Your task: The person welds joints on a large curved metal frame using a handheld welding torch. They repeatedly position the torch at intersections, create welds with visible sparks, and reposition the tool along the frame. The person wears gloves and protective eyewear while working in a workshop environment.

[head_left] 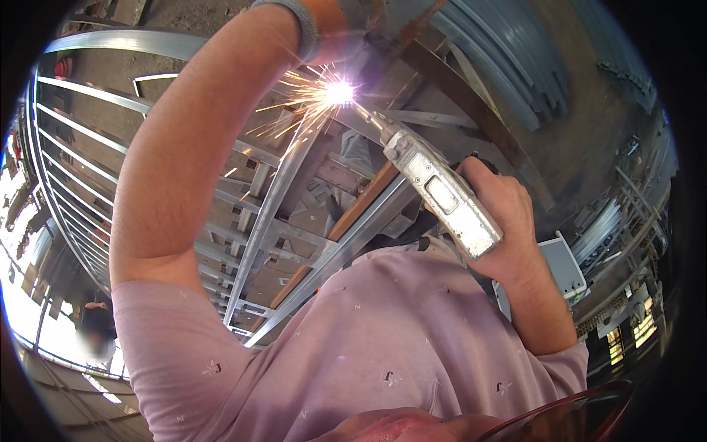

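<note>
My right hand (501,199) is closed around a silvery handheld welding gun (434,184), its nozzle slanting up and to the left. A bright violet-white arc burns at the nozzle's tip, and orange sparks (305,110) spray mostly left and downward. Beyond the arc, my left hand (331,29) wears an orange and grey glove; its fingers are lost in shadow and glare at the top edge. The arc sits at the far end of a shiny metal bar (258,225), part of a barred metal frame (85,88) stretching out to the left.
Long grey metal profiles (508,59) lie stacked at the upper right, beside a brown beam (471,92). A pale box (561,265) stands beyond my right forearm. Scraps litter the ground under the frame. Another person (96,328) is at the far left.
</note>
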### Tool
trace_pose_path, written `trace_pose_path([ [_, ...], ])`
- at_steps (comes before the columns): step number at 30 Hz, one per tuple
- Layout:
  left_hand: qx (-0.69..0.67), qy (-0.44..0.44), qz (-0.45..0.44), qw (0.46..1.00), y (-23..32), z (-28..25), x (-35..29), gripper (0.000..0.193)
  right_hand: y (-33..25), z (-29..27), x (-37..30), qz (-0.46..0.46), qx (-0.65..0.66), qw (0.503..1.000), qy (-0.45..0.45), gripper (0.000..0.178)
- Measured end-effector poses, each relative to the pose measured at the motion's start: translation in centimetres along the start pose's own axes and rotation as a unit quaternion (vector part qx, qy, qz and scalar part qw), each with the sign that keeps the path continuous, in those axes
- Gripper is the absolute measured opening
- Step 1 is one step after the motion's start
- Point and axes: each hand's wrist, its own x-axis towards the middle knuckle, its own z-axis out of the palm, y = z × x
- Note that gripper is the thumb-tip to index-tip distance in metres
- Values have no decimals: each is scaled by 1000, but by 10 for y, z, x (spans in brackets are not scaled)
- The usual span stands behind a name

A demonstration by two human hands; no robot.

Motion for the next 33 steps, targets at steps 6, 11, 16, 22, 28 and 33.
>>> trace_pose_path([
  [6, -12, 22, -20, 999, 0, -6, -1, 35, 6, -4, -7, -30, 5, 999, 9, 35],
  [11, -114, 189, -101, 970, -23, 9, -37, 36, 10, -2, -13, -24, 19, 999, 19, 34],
  [16, -85, 385, -219, 893, 17, 47, -171, 35, 34, 3, -6, -69, -16, 997, 34, 36],
  [22, -244, 386, -374, 807, 251, 130, -294, 33, 40, -1, 9, -64, -47, 997, 3, 41],
  [28, -353, 305, -492, 735, 425, 142, -283, 18, 43, -1, 23, -26, -64, 997, -36, 48],
  [33, -340, 330, -493, 730, 463, 138, -274, 18, 43, -1, 26, -18, -58, 997, -47, 54],
])
